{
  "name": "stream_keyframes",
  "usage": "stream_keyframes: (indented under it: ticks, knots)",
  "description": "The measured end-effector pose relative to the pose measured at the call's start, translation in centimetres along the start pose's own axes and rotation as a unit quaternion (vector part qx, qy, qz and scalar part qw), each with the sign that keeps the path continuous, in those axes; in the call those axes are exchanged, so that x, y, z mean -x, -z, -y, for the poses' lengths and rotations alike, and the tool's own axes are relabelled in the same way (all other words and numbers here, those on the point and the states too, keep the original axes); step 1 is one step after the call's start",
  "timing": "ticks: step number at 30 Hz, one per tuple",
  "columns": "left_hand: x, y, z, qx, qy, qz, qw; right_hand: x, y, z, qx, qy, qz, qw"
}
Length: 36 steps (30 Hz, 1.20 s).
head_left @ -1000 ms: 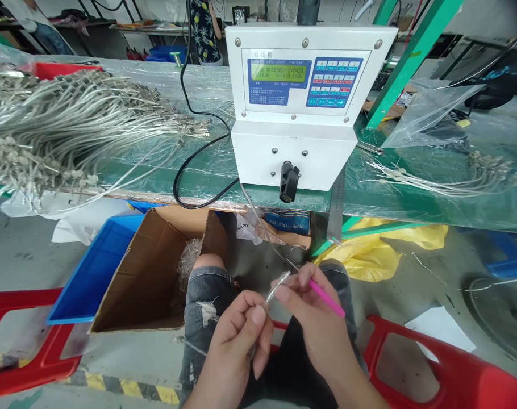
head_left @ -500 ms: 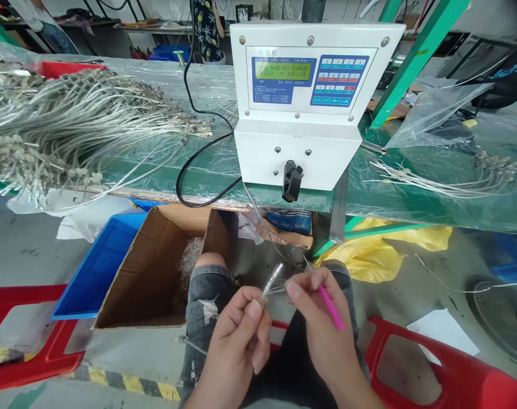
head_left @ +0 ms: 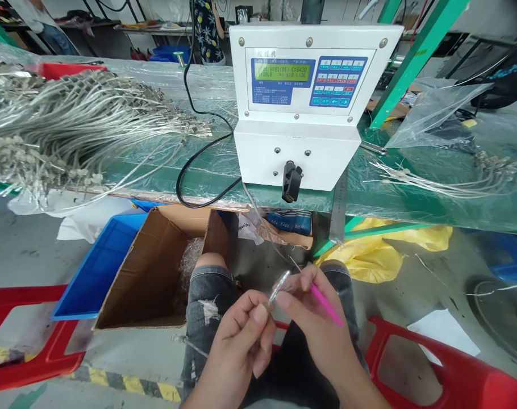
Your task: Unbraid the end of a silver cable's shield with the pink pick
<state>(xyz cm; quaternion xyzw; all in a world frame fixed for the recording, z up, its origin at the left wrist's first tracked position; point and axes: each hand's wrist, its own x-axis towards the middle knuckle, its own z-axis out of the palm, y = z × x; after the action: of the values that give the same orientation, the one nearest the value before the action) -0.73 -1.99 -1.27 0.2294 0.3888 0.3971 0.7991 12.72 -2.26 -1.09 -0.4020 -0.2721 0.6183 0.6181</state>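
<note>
Left hand (head_left: 237, 341): curled nearly shut, thumb and first finger pinching the clear-sleeved wire end (head_left: 279, 287).

Right hand (head_left: 316, 326): mostly closed on a pink pick (head_left: 326, 305), held like a pen, with its thin tip up near the wire. Can't tell if they're touching.

Wire end: up between both hands, above our ripped jeans (head_left: 207, 301).

Grip tip: we'd pinch close to the end and rest our hands against each other, since fine work goes steadier that way.

Bench: a big bundle of wires (head_left: 71, 125) lies on the left, with a white twisting machine (head_left: 296, 159) in the middle.

Floor: a cardboard box (head_left: 134, 272) and a blue bin (head_left: 100, 267) sit by our legs, plus a yellow bag (head_left: 369, 255) on the right.
</note>
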Motion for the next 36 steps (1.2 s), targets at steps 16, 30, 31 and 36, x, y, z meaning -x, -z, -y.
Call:
stream_keyframes:
  ticks: [16, 30, 31, 36]
  knots:
    - [-0.3, 0.3, 0.2, 0.002, -0.039, -0.002, 0.999, 0.2, -0.5, -1.1, -0.005, -0.025, -0.047, 0.999]
    - [-0.2, 0.9, -1.0, -0.042, 0.054, 0.031, 0.997, -0.4, 3.3, 0.9, 0.072, -0.015, -0.008, 0.997]
    - [-0.2, 1.0, -1.1, -0.035, 0.067, 0.043, 0.996, -0.5, 3.3, 1.0, 0.06, -0.026, 0.021, 0.998]
    - [-0.1, 1.2, -1.0, -0.015, 0.106, 0.076, 0.991, -0.5, 2.3, 1.3, 0.023, -0.047, 0.145, 0.988]
